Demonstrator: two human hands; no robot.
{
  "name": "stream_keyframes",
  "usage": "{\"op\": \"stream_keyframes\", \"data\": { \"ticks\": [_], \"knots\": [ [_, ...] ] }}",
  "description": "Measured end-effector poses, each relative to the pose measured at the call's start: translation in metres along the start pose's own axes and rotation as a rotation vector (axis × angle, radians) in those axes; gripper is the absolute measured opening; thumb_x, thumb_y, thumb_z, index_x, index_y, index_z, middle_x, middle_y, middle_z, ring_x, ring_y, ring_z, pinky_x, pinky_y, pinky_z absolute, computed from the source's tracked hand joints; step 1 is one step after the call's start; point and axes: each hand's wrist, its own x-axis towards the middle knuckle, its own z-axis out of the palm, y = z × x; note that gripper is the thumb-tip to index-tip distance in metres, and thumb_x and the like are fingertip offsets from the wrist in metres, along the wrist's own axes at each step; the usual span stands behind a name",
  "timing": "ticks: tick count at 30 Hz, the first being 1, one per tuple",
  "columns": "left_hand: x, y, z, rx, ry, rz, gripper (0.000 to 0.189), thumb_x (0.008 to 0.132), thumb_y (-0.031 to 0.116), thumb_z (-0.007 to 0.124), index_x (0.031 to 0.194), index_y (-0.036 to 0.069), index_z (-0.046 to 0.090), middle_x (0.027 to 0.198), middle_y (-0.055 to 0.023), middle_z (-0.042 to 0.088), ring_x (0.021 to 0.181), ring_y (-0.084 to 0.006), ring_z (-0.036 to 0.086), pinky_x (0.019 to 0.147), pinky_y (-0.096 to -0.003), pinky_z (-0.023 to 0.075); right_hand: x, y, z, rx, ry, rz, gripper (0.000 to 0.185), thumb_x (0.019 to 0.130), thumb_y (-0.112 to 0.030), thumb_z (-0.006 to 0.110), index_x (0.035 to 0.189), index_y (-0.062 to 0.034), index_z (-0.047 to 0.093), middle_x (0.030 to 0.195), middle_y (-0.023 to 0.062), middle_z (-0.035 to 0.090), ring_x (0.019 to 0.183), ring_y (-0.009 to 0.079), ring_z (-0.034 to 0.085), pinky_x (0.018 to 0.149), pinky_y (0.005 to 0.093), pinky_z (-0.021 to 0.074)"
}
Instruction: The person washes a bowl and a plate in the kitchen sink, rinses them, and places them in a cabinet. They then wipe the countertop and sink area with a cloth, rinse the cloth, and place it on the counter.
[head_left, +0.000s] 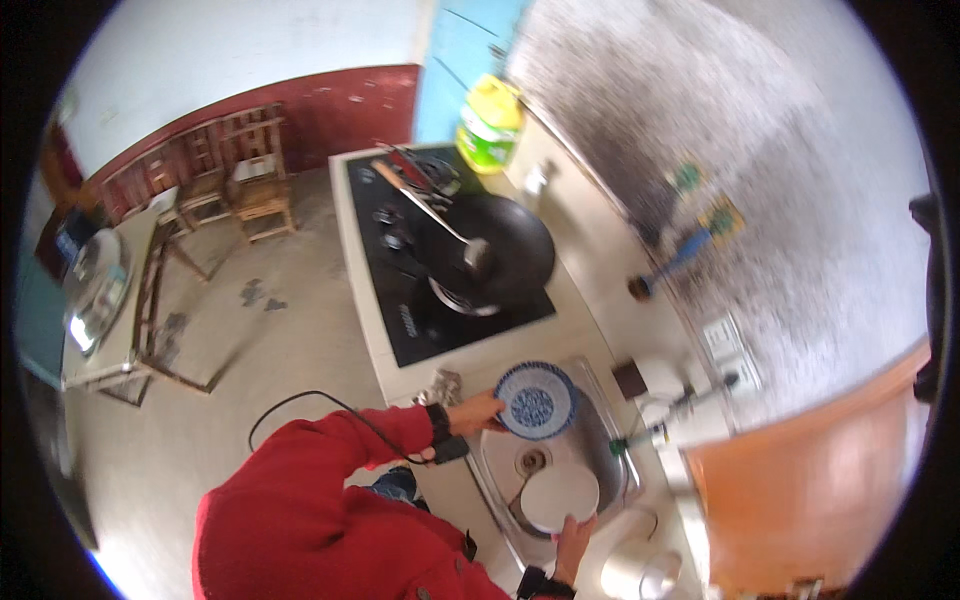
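My left hand (474, 414) grips the near rim of a round plate with a blue floral pattern (535, 400), its patterned face turned up. The plate is over the far left end of a stainless steel sink (491, 457). My right hand (574, 537) grips the edge of a plain white round dish (559, 496), whose depth I cannot tell. That dish is above the sink basin, beside the drain (533, 460). The two dishes are apart.
Left of the sink, a black wok (517, 232) with a metal spatula (474, 253) sits on a black gas hob (390, 300). A yellow-green jug (489, 124) stands behind. A green-ended faucet (637, 441) reaches over the sink. A silvery pot (637, 574) stands to the right.
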Motion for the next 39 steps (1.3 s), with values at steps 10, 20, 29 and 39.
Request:
{"op": "stream_keyframes", "data": {
  "ticks": [10,20,29,39],
  "knots": [
    [-0.008,0.019,0.046,0.015,-0.152,-0.414,0.050,0.085,0.008,0.052,0.134,0.004,0.042,0.114,-0.0085,0.060,0.099,-0.0213,0.063,0.079,-0.0386,0.0577,-0.052,0.019,-0.023,0.318,0.011,0.098,0.051,0.092,-0.022,0.054,0.137,-0.0036,0.039,0.117,0.0132,0.057,0.076,0.0183,0.062,0.056,0.0280,0.0541],
    [-0.043,-0.007,0.116,0.226,-0.422,-0.436,0.042,0.084,0.009,0.052,0.126,0.000,0.050,0.107,-0.0086,0.063,0.087,-0.0190,0.065,0.072,-0.0352,0.0575,-0.134,0.120,-0.080,0.425,0.243,0.138,0.049,0.089,-0.013,0.046,0.136,-0.0008,0.039,0.122,0.0140,0.056,0.105,0.0224,0.058,0.066,0.0318,0.0561],
    [-0.092,-0.069,0.230,0.372,-0.661,-0.414,0.048,0.083,0.006,0.048,0.131,0.003,0.047,0.108,-0.0095,0.062,0.089,-0.0185,0.064,0.069,-0.0342,0.0587,-0.156,0.226,-0.158,0.290,0.226,0.064,0.052,0.090,-0.014,0.046,0.138,0.0014,0.037,0.126,0.0172,0.054,0.115,0.0260,0.053,0.100,0.0350,0.0401],
    [-0.159,-0.160,0.359,0.391,-0.550,-0.367,0.062,0.084,0.002,0.046,0.144,0.009,0.031,0.120,-0.0135,0.058,0.096,-0.0247,0.065,0.066,-0.0370,0.0615,-0.154,0.285,-0.236,0.239,0.060,-0.135,0.051,0.096,-0.019,0.046,0.143,-0.0023,0.032,0.132,0.0190,0.052,0.120,0.0282,0.051,0.101,0.0372,0.0408]
  ]
}}
